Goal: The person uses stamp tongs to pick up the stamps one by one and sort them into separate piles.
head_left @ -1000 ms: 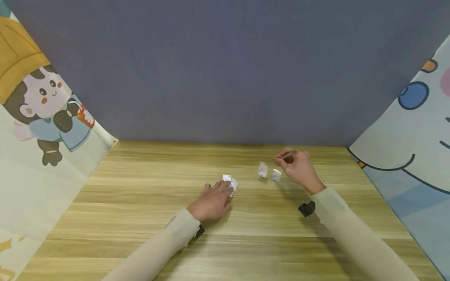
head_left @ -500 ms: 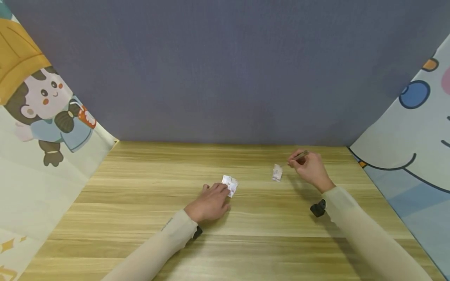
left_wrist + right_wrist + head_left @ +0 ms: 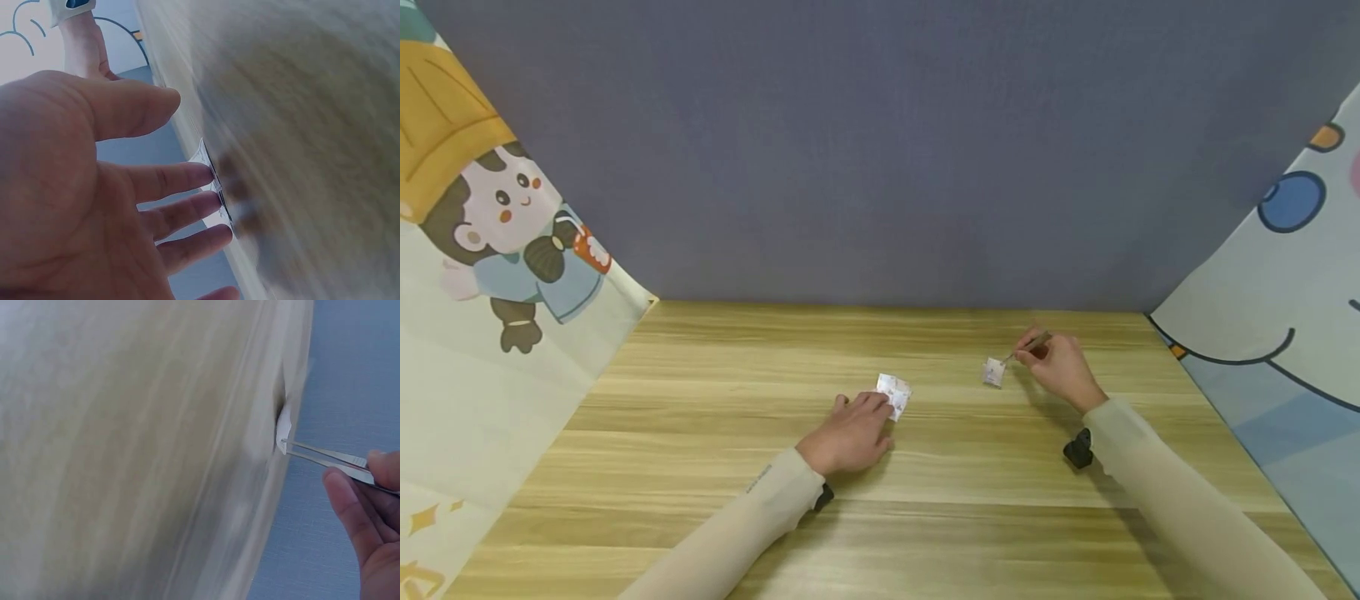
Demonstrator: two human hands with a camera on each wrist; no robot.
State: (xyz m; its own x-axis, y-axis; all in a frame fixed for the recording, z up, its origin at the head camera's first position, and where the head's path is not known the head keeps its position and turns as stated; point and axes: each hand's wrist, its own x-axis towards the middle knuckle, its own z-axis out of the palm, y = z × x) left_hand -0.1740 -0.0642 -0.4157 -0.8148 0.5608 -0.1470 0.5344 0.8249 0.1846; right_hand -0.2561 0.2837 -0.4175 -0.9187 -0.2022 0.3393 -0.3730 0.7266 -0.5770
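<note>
My right hand [image 3: 1063,371] pinches metal tweezers [image 3: 1036,340] between thumb and fingers. In the head view their tips meet the upper right corner of a small white square piece with faint printed marks [image 3: 994,372]. The right wrist view shows the two tweezer tips slightly apart, at one end of the white piece [image 3: 284,429]. My left hand [image 3: 850,435] lies palm down with fairly straight fingers, its fingertips on some white paper-like pieces [image 3: 895,390] with faint marks. These pieces lie against each other, partly hidden under the fingers.
A wood-grain table [image 3: 737,367] lies beneath both hands. Behind it rises a dark grey-blue wall panel [image 3: 880,167]. Printed cartoon panels stand on the left [image 3: 445,375] and on the right [image 3: 1262,333]. Each wrist wears a small black device [image 3: 1078,448].
One second ago two separate white pieces lay near the tweezers; now one outline shows there. My right hand has shifted right, and the tweezer tips now meet that piece's corner. My left hand barely moved.
</note>
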